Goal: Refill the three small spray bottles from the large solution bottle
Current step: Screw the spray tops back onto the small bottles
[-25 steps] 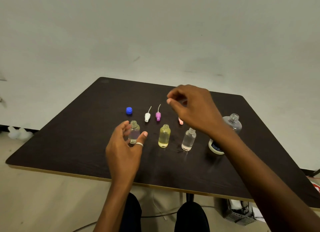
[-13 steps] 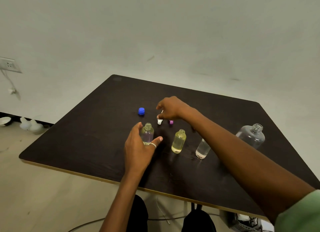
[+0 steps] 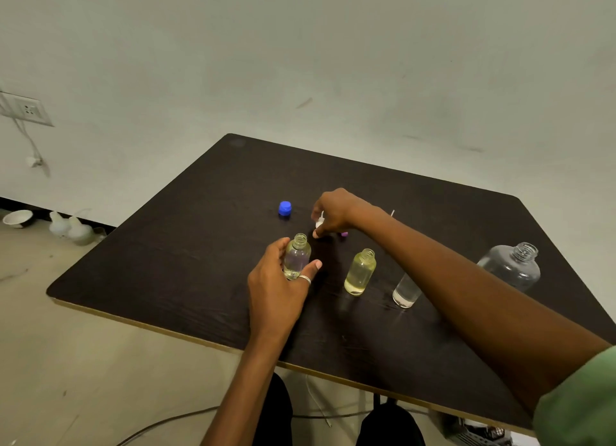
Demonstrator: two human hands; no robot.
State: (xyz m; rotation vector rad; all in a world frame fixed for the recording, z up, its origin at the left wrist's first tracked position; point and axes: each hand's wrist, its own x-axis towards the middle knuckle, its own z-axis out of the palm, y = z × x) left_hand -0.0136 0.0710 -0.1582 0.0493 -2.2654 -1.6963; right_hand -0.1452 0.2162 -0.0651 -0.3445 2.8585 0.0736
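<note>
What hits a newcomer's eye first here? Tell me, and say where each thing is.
Two hands meet at the middle of the dark table: the left hand grips a clear small bottle, uncapped, while the right hand reaches across and pinches a white spray head just behind it. Next come the yellow-filled bottle standing to their right, the blue cap behind the clear bottle, and the large open bottle far right.

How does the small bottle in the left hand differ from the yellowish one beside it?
The held bottle looks clear; the yellowish bottle holds yellow-tinted liquid. The left hand grips the held bottle; the yellowish bottle stands free. Both stand upright and uncapped on the table.
</note>
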